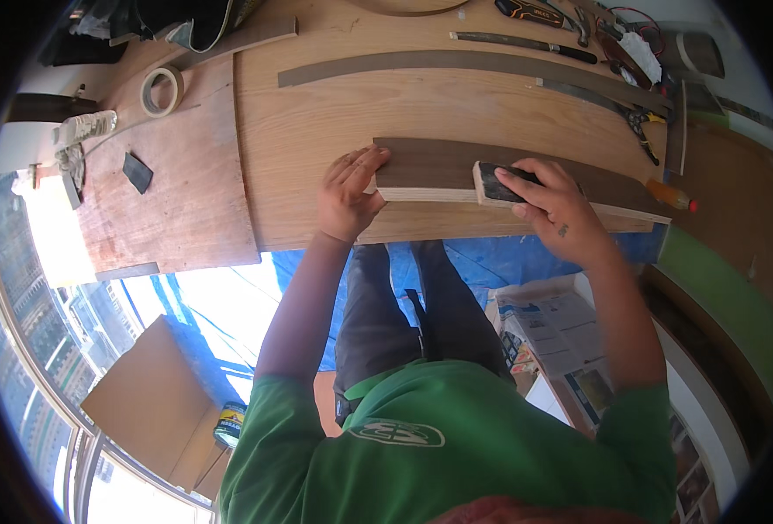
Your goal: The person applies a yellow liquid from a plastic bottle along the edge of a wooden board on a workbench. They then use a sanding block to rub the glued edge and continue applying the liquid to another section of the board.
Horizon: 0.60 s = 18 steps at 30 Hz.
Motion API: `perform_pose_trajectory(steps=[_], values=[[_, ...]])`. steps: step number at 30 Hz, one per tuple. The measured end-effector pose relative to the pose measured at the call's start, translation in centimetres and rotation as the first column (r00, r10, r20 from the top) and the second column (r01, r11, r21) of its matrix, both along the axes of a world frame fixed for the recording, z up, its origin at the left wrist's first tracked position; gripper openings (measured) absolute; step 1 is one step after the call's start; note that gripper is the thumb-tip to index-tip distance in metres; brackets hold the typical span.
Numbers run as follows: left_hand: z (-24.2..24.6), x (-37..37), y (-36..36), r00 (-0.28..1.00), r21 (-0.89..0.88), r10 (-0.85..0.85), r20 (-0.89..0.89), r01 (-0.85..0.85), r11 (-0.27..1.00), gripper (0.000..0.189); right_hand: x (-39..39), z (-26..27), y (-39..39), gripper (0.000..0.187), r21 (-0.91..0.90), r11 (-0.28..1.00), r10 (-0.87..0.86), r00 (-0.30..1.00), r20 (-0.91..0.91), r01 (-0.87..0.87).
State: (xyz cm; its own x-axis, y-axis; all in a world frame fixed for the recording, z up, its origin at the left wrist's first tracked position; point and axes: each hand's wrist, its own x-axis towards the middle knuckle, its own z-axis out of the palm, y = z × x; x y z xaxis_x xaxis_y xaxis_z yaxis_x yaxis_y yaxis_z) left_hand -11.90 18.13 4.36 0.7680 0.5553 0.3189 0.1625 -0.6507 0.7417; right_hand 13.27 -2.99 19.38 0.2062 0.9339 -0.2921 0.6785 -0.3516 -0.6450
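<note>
A long plywood board with a dark brown face (426,164) lies along the near part of the wooden worktable (308,118), its pale layered edge towards me. My left hand (354,187) grips the board's left end, fingers on top and thumb at the near corner. In my right hand (547,196) is a sanding block with a black face and a pale side (491,185), held at the board's near edge, right of its middle. The block's underside is hidden.
Beyond the board lie a long dark strip (393,62), a flat file (504,42), yellow-and-black pliers (639,121) and a hammer (582,27). A small bottle (678,196) is at the right. Masking tape (162,92) and a dark sandpaper piece (137,173) lie left.
</note>
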Motion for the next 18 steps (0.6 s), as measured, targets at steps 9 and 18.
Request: perform_pose_trajectory(steps=[9, 18], values=[[-0.8, -0.5, 0.7, 1.0, 0.029, -0.011, -0.004, 0.012, 1.0, 0.046, -5.7, -0.1, 6.9, 0.049, 0.029, 0.997, 0.073, 0.997, -0.029, -0.072], [0.3, 0.8, -0.2, 0.998, 0.042, -0.053, -0.044, 0.055, 0.998, 0.062, 4.7, 1.1, -8.3, 0.05, -0.095, 0.965, -0.218, 0.946, 0.241, 0.246]])
